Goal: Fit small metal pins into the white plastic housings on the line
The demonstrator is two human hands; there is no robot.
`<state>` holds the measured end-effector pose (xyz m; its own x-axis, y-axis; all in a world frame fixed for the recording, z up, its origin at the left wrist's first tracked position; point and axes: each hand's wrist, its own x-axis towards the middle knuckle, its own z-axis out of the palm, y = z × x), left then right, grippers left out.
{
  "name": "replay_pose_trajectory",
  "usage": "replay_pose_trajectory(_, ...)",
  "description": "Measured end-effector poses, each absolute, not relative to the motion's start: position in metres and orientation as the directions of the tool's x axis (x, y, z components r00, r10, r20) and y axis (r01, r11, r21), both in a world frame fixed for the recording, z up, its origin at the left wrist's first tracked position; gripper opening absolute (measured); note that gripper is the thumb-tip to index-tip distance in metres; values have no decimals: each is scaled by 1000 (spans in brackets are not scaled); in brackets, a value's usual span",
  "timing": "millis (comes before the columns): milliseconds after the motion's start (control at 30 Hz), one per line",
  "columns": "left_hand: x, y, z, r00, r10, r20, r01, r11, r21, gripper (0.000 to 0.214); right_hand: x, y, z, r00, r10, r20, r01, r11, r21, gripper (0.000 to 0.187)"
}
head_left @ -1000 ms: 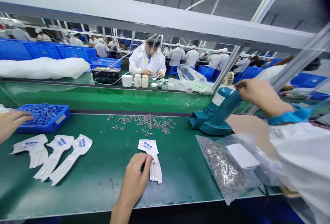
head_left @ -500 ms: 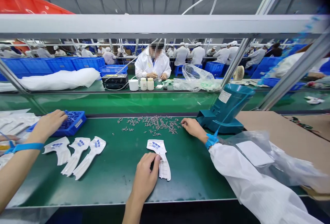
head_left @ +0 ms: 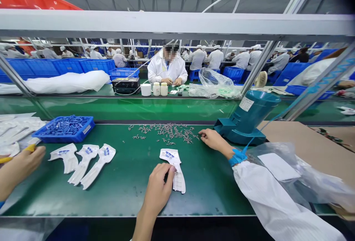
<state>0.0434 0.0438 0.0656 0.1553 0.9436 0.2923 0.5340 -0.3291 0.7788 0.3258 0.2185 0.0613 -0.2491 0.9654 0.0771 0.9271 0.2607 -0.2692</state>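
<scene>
A co-worker's hand (head_left: 20, 165) has left the blue tray (head_left: 64, 129). The left hand (head_left: 158, 191) pinches the near-left edge of a flat white plastic shell (head_left: 174, 169). The right hand (head_left: 213, 140), grip unclear, touches scattered grey metal bits (head_left: 166, 132).

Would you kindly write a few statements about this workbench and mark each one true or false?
1. The left hand touches a white plastic piece on the green belt. True.
2. The right hand rests on the teal machine. False: it is beside the machine, with its fingertips at the edge of the scattered small metal parts.
3. The blue tray holds small blue parts. True.
4. Three white pieces lie to the right of the teal machine. False: they lie far to its left, just in front of the blue tray.
</scene>
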Motion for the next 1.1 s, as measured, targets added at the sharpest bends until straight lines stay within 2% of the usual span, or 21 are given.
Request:
replay_pose_trajectory(233, 44, 45, 65, 158, 947, 278, 529, -319, 786, 29, 315, 211, 63, -307, 944, 120, 886, 330, -325, 17)
replay_pose_trajectory(367, 44, 45, 66, 158, 949, 273, 522, -315, 793, 30, 311, 208, 62, -328, 935, 136, 861, 355, -364, 27)
replay_pose_trajectory(433, 44, 45, 67, 158, 950, 269, 522, -312, 794, 30, 308, 204, 62, -338, 932, 132, 850, 363, -381, 25)
replay_pose_trajectory(700, 45, 45, 67, 164, 945, 282, 526, -326, 785, 29, 302, 191, 65, -280, 948, 149, 847, 317, -426, 13)
replay_pose_trajectory(867, 45, 45, 67, 162, 947, 277, 532, -320, 783, 28, 310, 184, 71, -194, 963, 188, 843, 261, -471, 22)
replay_pose_trajectory(1100, 46, 45, 69, 163, 948, 272, 544, -316, 777, 30, 316, 174, 66, -184, 969, 165, 855, 241, -459, 20)
